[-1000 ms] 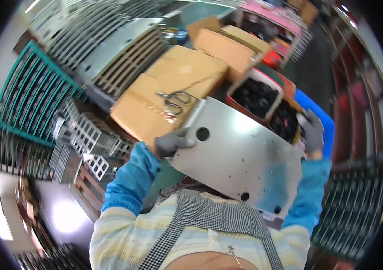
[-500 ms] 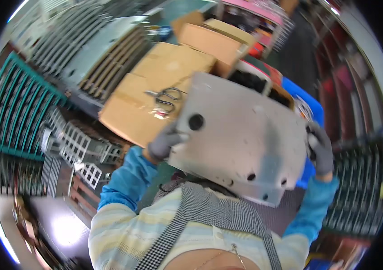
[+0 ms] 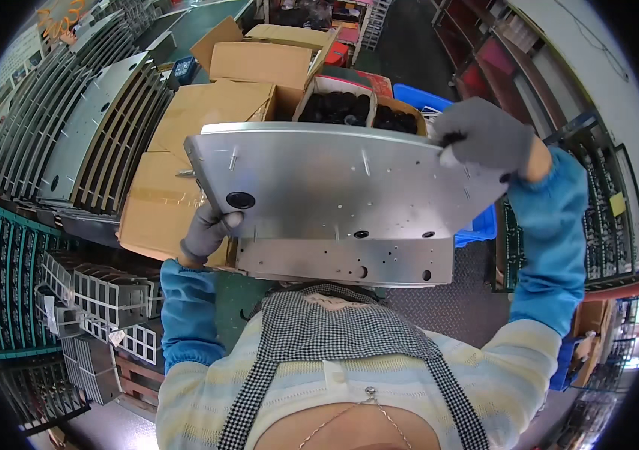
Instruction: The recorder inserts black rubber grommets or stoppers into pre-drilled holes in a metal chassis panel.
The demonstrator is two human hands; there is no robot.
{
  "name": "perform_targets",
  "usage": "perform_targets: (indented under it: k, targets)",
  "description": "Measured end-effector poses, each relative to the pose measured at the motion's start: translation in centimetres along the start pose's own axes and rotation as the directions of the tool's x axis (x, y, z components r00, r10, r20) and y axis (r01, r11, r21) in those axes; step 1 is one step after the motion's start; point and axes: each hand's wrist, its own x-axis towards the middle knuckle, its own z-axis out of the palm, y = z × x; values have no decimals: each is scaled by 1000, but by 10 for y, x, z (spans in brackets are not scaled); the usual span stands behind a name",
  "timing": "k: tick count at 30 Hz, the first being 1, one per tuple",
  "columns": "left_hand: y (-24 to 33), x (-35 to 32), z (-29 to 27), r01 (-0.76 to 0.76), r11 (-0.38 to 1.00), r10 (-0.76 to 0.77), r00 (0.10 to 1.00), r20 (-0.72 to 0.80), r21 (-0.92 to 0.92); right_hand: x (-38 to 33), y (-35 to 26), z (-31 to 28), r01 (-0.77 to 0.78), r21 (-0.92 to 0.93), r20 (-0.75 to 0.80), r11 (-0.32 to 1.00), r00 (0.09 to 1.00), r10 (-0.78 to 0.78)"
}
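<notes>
In front of my body I hold a large bent sheet-metal panel (image 3: 297, 180) tilted between both hands. It is bare silver, with thin studs, small holes and a few black round fittings. My left hand (image 3: 211, 231), in a grey glove, grips its lower left edge, thumb on the face. At the upper right, my right hand (image 3: 484, 135), gloved in grey too, is closed over the panel's edge with most fingers hidden behind. A drilled lower flange (image 3: 334, 259) bends toward me. Behind the panel sits a brown cardboard box (image 3: 166, 180); a small metal tip shows past the panel's left edge.
A box of black parts (image 3: 334, 109) and a blue bin (image 3: 477, 225) stand behind the panel. Several stacked metal panels (image 3: 83, 120) lean at the far left. Green racks of boards (image 3: 4, 277) stand left, with another rack (image 3: 604, 202) at the right. White plastic frames (image 3: 109, 292) lie at left.
The panel has turned and tipped so its upper edge lies level and its flange faces me. My right hand has risen, my left hand moved left. The view has turned, and the panel now covers the scissors.
</notes>
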Motion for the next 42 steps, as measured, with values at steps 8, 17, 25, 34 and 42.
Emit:
perform_targets:
  k: [8, 17, 25, 34, 42]
  targets:
    - [52, -78, -18, 486, 873, -484, 854, -191, -36, -35, -99, 14, -161, -223, -115, 961, 984, 139]
    - [83, -74, 67, 125, 124, -256, 962, 91, -984, -14, -165, 0, -200, -504, -364, 840, 931, 4]
    - [129, -70, -15, -476, 646, 65, 814, -578, -597, 89, -105, 23, -138, -344, -668, 929, 731, -139]
    - [151, -61, -303, -589, 687, 105, 659, -745, -425, 84, -73, 109, -188, -116, -641, 975, 764, 71]
    - [160, -68, -437, -572, 712, -40, 546, -837, -408, 40, -64, 157, -376, 53, -616, 925, 716, 326]
